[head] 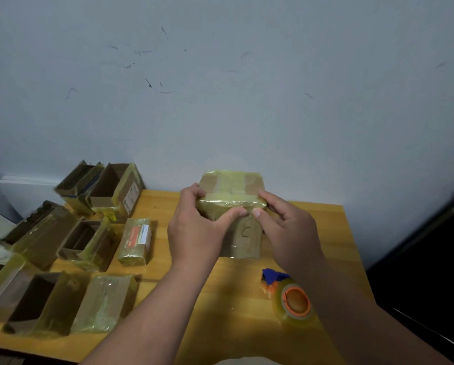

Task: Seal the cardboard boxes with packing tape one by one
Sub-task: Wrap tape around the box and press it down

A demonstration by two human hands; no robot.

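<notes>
tape being pressed down on the box

the cardboard box (232,206) is held upright mid desk (326,233), gripped by left hand (194,227) and right hand (286,227), thumbs on the tape seam. edges probably should be rubbed flat outward so no bubbles get trapped.

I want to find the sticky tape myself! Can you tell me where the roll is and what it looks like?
Look at the yellow wooden table, on its near right side, just under the person's right forearm. The tape roll lies flat there, below the box that both hands hold. It is the only round thing: clear yellowish tape around an orange core.
</notes>
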